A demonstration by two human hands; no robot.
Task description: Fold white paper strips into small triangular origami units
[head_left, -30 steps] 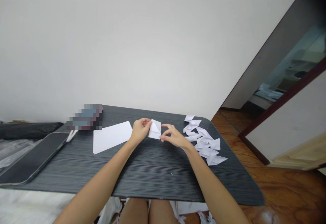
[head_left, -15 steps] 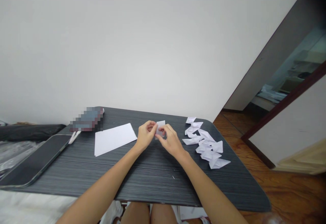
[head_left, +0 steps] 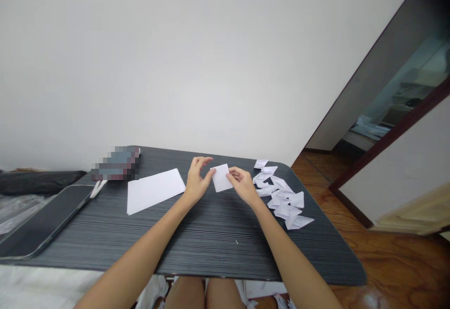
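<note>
A small folded square of white paper (head_left: 221, 178) is held up over the dark table. My right hand (head_left: 243, 184) pinches its right edge between thumb and fingers. My left hand (head_left: 196, 181) is at the paper's left side, its thumb tip at the upper left corner and its other fingers raised apart from the thumb. To the right lie several small folded paper pieces (head_left: 281, 195) with pointed ends, in a loose overlapping row. Left of my hands rests a stack of white paper sheets (head_left: 154, 191).
The dark wood-grain table (head_left: 207, 243) backs onto a white wall (head_left: 218, 65). A blurred-out object (head_left: 116, 164) with a white strap stands at the back left, near a dark rounded panel (head_left: 45, 222). A tiny white scrap (head_left: 236, 242) lies near the front.
My left fingers have opened away from the paper, and my right hand has drawn back slightly to its right edge. The square now shows flat and nearly whole. The view has shifted a little.
</note>
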